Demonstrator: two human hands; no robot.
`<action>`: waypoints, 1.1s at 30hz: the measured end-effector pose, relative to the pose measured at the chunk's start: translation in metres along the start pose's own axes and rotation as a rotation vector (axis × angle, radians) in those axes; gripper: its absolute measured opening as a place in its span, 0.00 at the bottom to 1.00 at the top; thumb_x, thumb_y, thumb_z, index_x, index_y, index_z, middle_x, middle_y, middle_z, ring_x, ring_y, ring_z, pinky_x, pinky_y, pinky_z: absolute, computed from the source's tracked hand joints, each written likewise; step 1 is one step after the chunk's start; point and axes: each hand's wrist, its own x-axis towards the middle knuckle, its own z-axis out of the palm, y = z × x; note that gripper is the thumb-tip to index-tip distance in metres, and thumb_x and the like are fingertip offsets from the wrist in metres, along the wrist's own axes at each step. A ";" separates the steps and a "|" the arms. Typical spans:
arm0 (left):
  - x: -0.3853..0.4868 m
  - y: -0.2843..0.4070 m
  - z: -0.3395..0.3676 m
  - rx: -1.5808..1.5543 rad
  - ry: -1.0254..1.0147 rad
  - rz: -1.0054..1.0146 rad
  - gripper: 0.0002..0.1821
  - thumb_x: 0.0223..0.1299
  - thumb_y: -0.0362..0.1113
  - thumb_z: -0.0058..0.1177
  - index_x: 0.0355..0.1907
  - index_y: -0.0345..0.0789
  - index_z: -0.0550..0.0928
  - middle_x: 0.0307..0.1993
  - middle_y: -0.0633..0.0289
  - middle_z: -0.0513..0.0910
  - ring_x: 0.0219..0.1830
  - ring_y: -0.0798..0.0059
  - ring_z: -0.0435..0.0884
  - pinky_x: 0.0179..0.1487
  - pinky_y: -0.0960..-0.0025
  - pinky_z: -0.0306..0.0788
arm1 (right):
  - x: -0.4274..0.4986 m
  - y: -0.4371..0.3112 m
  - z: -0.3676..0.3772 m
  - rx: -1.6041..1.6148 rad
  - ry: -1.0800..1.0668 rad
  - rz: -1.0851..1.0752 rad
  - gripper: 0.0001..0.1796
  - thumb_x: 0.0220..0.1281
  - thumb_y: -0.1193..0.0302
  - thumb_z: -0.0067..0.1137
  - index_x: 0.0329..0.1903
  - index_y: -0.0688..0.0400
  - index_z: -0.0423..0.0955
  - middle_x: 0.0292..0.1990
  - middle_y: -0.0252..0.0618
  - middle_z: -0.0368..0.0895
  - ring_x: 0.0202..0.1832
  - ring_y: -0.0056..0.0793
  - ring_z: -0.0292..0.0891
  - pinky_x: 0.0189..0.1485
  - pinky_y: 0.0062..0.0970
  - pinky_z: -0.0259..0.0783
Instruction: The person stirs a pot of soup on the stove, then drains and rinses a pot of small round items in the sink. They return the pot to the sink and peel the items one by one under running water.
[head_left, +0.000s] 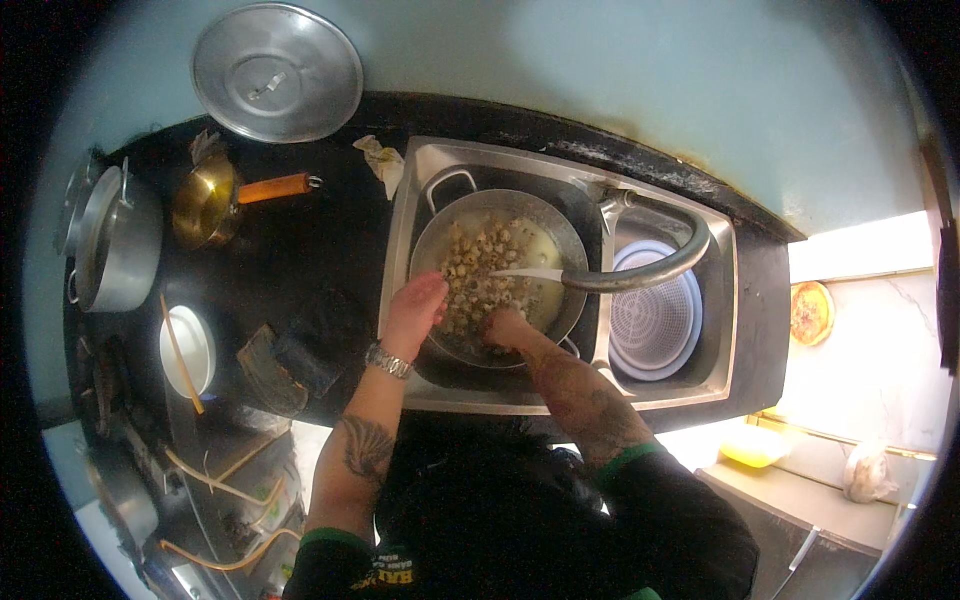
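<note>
A wide metal pan (574, 225) with loop handles sits in the left basin of a steel sink. Cloudy water and many small speckled eggs, apparently quail eggs (480, 251), fill much of it. Water runs from the faucet spout (637, 279) into the pan. My right hand (506, 328) reaches in among the eggs near the pan's front side; its fingers are partly hidden. At the pan's left rim is my left hand (420, 307), fingers curled inward, and whether it grips anything is hidden.
A pale plastic colander (651, 319) sits in the right basin. On the black counter to the left are a saucepan with an orange handle (274, 188), a large pot (127, 247), a white bowl (187, 352) with chopsticks, and a dark cloth (274, 371). A metal lid (277, 75) leans on the wall.
</note>
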 end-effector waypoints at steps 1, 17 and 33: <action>0.003 -0.003 0.002 0.090 0.012 0.045 0.23 0.59 0.43 0.57 0.55 0.36 0.75 0.43 0.64 0.80 0.36 0.79 0.79 0.35 0.76 0.73 | -0.006 0.000 -0.007 0.055 0.049 -0.006 0.20 0.51 0.67 0.56 0.47 0.64 0.73 0.41 0.50 0.80 0.42 0.45 0.78 0.43 0.37 0.75; 0.008 0.033 0.057 0.324 -0.146 0.285 0.19 0.58 0.35 0.56 0.51 0.31 0.77 0.34 0.61 0.84 0.30 0.79 0.81 0.34 0.76 0.72 | -0.096 -0.030 -0.088 0.989 0.851 -0.230 0.13 0.60 0.67 0.58 0.45 0.59 0.77 0.38 0.34 0.77 0.41 0.26 0.74 0.45 0.24 0.68; 0.005 0.030 0.045 0.254 -0.244 0.147 0.17 0.59 0.36 0.57 0.46 0.26 0.78 0.28 0.63 0.82 0.25 0.83 0.79 0.29 0.77 0.73 | -0.106 -0.048 -0.087 0.648 0.946 -0.191 0.09 0.60 0.68 0.56 0.42 0.58 0.76 0.38 0.46 0.79 0.43 0.42 0.77 0.43 0.33 0.72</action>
